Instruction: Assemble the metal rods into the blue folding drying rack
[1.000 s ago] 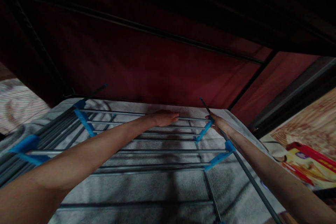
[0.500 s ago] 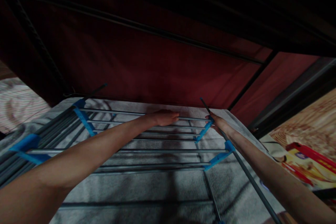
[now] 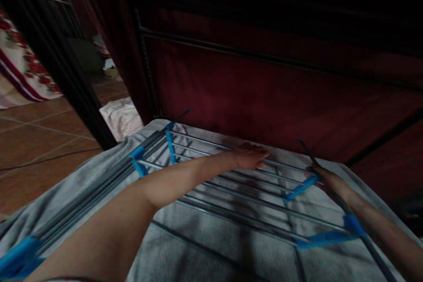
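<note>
Rack of grey metal tubes with blue plastic brackets [image 3: 264, 202]: laid on grey plush blanket [image 3: 185, 264], below and between both forearms, rungs running crosswise from left to right. Left hand [image 3: 251, 156]: palm down over far rung [image 3: 287, 165], towards mid-length; firmness of grip, cannot tell. Right hand [image 3: 327, 178]: closed round side tube [image 3: 376, 257] at far right corner, nearer of the two to blue corner bracket [image 3: 302, 188].

We have swung our view left, so the rack [image 3: 264, 203] now appears farther right and slanted. The tiled floor [image 3: 49, 119] and floral cloth [image 3: 31, 64] have come into sight; the red-and-yellow box has gone. Our left hand [image 3: 249, 155] has loosened, fingers more spread.
</note>
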`<move>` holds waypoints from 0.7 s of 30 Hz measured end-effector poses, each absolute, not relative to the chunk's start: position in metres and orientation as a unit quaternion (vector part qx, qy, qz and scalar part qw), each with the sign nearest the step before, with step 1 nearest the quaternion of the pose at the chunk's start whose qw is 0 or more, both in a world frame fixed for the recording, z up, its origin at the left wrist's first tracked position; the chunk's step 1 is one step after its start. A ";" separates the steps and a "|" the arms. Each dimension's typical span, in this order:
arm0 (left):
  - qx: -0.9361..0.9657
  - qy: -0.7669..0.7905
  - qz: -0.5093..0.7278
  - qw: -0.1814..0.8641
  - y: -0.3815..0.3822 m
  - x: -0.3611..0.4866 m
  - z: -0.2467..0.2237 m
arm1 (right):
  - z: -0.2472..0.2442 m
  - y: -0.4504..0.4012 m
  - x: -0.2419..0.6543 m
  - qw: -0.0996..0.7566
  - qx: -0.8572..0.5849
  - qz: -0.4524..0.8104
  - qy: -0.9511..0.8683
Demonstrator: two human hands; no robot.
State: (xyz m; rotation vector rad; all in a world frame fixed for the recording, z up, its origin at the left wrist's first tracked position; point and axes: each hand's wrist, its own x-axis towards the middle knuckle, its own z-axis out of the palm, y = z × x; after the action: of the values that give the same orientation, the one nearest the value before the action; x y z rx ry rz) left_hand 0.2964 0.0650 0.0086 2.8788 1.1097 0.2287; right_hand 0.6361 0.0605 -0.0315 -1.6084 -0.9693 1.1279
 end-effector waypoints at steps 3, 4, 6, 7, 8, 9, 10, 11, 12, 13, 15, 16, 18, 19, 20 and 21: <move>0.914 0.395 0.088 0.008 0.062 0.286 0.003 | -0.034 0.064 0.640 0.443 -0.657 0.467 -0.393; 0.909 0.406 0.091 0.007 0.061 0.282 0.002 | -0.033 0.063 0.639 0.441 -0.659 0.468 -0.389; 0.903 0.420 0.092 0.007 0.058 0.272 -0.001 | -0.028 0.060 0.634 0.442 -0.665 0.468 -0.379; 0.902 0.422 0.092 0.007 0.058 0.268 -0.002 | -0.025 0.059 0.632 0.443 -0.669 0.467 -0.372; 0.901 0.424 0.091 0.007 0.057 0.264 -0.002 | -0.022 0.058 0.629 0.441 -0.674 0.465 -0.367; 0.901 0.424 0.091 0.007 0.057 0.261 -0.003 | -0.020 0.057 0.627 0.438 -0.680 0.463 -0.363; 0.902 0.423 0.088 0.008 0.057 0.259 -0.004 | -0.019 0.057 0.626 0.433 -0.685 0.461 -0.362; 0.904 0.420 0.083 0.011 0.057 0.257 -0.004 | -0.018 0.057 0.626 0.427 -0.688 0.460 -0.363; 0.906 0.416 0.077 0.015 0.058 0.256 -0.004 | -0.019 0.057 0.627 0.422 -0.690 0.459 -0.368; 0.908 0.411 0.072 0.020 0.059 0.255 -0.005 | -0.020 0.058 0.628 0.417 -0.689 0.459 -0.375; 0.911 0.407 0.062 0.031 0.061 0.255 -0.005 | -0.023 0.060 0.631 0.413 -0.684 0.462 -0.385; 0.910 0.408 0.059 0.036 0.062 0.255 -0.005 | -0.025 0.061 0.633 0.414 -0.681 0.464 -0.386; 0.909 0.411 0.059 0.038 0.062 0.255 -0.006 | -0.028 0.063 0.636 0.419 -0.680 0.465 -0.382; 0.909 0.411 0.059 0.035 0.063 0.255 -0.006 | -0.030 0.064 0.638 0.421 -0.678 0.464 -0.383; 0.910 0.409 0.059 0.031 0.062 0.256 -0.005 | -0.032 0.065 0.639 0.422 -0.677 0.459 -0.391; 0.910 0.408 0.060 0.027 0.062 0.256 -0.005 | -0.034 0.066 0.640 0.416 -0.681 0.437 -0.414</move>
State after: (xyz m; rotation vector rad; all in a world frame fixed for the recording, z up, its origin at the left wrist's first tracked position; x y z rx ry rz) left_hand 0.2557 0.0620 -0.0052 2.8122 1.2610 0.1862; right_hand 0.6399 0.0656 -0.0338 -1.7108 -1.0385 1.0978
